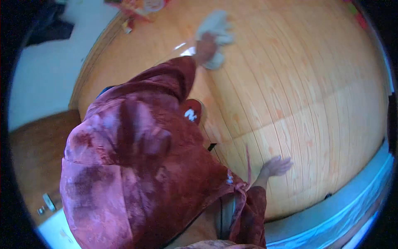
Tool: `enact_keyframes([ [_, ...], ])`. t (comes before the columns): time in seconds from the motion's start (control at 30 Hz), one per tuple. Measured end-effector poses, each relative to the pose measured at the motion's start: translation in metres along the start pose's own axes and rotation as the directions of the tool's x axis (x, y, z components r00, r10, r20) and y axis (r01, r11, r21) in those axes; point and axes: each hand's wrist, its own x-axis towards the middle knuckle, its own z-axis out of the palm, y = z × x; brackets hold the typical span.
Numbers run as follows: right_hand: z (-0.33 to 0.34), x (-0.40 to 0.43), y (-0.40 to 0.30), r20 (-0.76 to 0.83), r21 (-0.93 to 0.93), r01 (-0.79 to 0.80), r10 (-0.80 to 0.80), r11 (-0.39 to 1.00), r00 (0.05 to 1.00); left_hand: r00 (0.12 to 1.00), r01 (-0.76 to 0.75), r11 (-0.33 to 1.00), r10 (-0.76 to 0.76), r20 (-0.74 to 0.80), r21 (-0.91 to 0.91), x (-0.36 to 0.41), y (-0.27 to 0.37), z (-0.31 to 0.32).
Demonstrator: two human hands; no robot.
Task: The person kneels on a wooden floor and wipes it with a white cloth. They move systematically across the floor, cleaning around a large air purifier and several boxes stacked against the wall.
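Observation:
My left hand [206, 48], blurred, presses a pale grey-white cloth [217, 25] against the wood-plank floor [295, 77]. The cloth bunches out around the fingers. Over the boards at the lower right is my right hand [276, 166], its fingers a little apart and holding nothing. Whether it touches the wood, I cannot tell. A dark red plush garment [174, 174] covers my body and both arms. Its knotted tie [241, 186] hangs near my right sleeve. Under the left sleeve shows a red slipper [193, 110] with a white mark; the other foot is hidden.
Red and yellow packaging [140, 7] lies at the top edge. A brown wooden surface [37, 149] at the left carries small objects [48, 201]. Along the lower right runs a pale blue, sheet-like covering [335, 214]. A dark item [51, 31] is at upper left.

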Motion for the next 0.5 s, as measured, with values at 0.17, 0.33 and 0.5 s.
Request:
enact_keyframes([
  [0.17,0.011,-0.001,-0.008,0.067,0.035,-0.047,0.045,0.998,0.997,0.983,-0.088,0.912,0.014,0.184,0.400,0.061,-0.013,0.000],
  [0.33,0.016,0.001,0.001,0.108,0.113,-0.106,0.094,0.988,0.990,0.984,0.050,0.933,0.016,0.179,-0.356,0.090,0.138,0.021],
  [0.5,0.020,0.001,0.000,0.144,0.146,-0.163,0.142,0.976,0.979,0.803,0.129,0.514,0.447,0.394,-0.848,-0.072,0.323,0.037],
])
